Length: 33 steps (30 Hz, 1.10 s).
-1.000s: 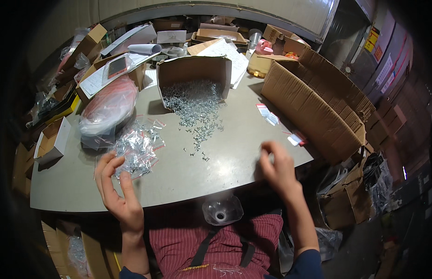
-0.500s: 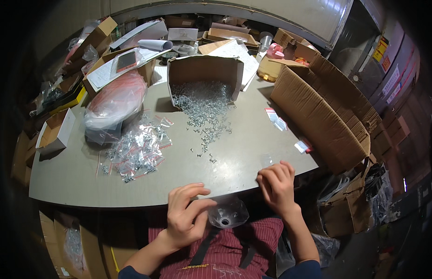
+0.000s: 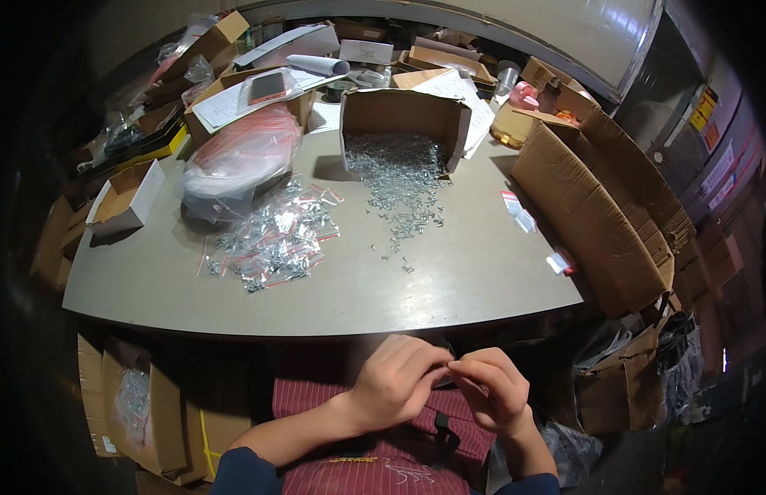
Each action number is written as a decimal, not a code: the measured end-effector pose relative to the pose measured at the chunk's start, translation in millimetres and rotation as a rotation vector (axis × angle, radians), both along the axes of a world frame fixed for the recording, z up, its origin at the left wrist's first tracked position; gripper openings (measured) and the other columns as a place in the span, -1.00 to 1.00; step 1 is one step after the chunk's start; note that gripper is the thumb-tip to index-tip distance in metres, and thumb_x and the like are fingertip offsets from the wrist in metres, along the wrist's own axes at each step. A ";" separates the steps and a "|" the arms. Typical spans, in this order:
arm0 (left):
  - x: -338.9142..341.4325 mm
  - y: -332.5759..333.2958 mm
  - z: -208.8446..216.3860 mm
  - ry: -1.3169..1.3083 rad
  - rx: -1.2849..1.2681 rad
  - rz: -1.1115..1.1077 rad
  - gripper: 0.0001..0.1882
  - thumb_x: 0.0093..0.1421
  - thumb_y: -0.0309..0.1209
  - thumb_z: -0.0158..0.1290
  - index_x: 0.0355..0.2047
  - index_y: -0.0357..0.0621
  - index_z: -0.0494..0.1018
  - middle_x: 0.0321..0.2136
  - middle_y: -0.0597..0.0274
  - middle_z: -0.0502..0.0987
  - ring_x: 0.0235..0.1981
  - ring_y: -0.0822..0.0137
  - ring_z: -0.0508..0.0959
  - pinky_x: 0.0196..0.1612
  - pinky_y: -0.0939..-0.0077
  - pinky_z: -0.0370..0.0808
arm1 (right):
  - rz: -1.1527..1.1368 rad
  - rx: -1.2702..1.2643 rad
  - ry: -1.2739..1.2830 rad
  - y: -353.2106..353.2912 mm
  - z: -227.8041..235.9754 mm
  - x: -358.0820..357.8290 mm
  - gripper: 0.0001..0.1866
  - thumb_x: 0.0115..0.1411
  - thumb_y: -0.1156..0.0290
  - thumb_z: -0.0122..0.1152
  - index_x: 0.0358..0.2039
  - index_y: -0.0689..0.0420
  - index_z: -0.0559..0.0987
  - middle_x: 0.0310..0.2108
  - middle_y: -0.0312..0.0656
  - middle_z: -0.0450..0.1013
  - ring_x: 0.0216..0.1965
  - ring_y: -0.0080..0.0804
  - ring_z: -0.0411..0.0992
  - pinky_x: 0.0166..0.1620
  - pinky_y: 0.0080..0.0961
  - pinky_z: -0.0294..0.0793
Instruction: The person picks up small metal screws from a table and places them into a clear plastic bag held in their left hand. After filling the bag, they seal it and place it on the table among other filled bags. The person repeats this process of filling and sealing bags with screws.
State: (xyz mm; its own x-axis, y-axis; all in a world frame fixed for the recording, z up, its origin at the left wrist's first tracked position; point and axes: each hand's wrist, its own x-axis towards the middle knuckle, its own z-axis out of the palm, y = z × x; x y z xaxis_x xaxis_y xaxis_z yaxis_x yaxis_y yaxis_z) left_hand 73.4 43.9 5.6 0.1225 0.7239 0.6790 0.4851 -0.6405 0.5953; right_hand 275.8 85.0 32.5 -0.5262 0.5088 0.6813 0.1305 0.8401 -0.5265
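Note:
Just off the table's near edge, over my lap, my left hand [image 3: 399, 379] and my right hand [image 3: 494, 386] meet with fingertips pinched together. Whatever lies between the fingers is hidden or too small to make out. A bit of clear plastic [image 3: 444, 380] shows behind the hands, mostly covered. Beyond them, small silver screws [image 3: 399, 186] spill out of an open cardboard box [image 3: 399, 111] tipped toward me. To the left of the screws lies a heap of small clear zip bags [image 3: 275, 239] with red stripes, several holding screws.
A large plastic bag of flat zip bags [image 3: 242, 157] lies behind the heap. At left stands a small white box [image 3: 127, 198]; a long brown carton [image 3: 593, 206] lines the right edge. Papers with a phone [image 3: 267, 87] and a yellowish jug [image 3: 512, 125] sit at the back.
My hands were apart at the table edge, with a clear plastic funnel-like piece in view between them; now they have come together. The view has shifted, so the table appears further left and higher.

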 end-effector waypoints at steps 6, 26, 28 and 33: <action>-7.4 -10.0 8.8 -0.032 -0.015 0.018 -0.83 0.06 -0.63 0.32 -0.32 -0.16 0.64 -0.42 0.19 0.63 -0.41 0.12 0.60 -0.29 0.30 0.46 | 0.008 -0.370 -0.153 -4.2 12.0 5.2 -0.81 0.26 0.62 0.40 -0.11 0.29 0.66 -0.26 -0.06 0.61 -0.29 -0.27 0.62 -0.23 -0.44 0.59; -16.3 -31.6 25.7 -0.004 -0.234 -0.084 -0.76 0.17 -0.30 0.40 -0.44 -0.15 0.58 -0.50 0.21 0.56 -0.49 0.15 0.58 -0.41 0.29 0.50 | 0.243 -0.522 -0.110 -11.5 4.7 -8.2 -0.77 0.26 0.47 0.45 -0.47 0.23 0.56 -0.55 -0.20 0.48 -0.56 -0.52 0.41 -0.48 -0.50 0.33; -15.2 -29.5 19.6 -0.097 -0.232 -0.160 -0.81 0.25 -0.37 0.32 -0.42 -0.21 0.59 -0.53 0.15 0.55 -0.53 0.13 0.55 -0.43 0.29 0.48 | 0.254 -0.648 -0.154 -14.0 11.2 -6.4 -0.76 0.23 0.48 0.47 -0.48 0.24 0.55 -0.56 -0.23 0.46 -0.53 -0.58 0.38 -0.46 -0.53 0.29; -17.9 -30.4 13.5 -0.142 -0.243 -0.236 -0.86 0.33 -0.44 0.21 -0.39 -0.22 0.59 -0.50 0.14 0.56 -0.48 0.13 0.58 -0.42 0.28 0.49 | 0.320 -1.054 -0.095 -15.8 16.5 -3.6 -0.77 0.22 0.47 0.47 -0.49 0.27 0.58 -0.55 -0.29 0.45 -0.51 -0.64 0.32 -0.47 -0.55 0.18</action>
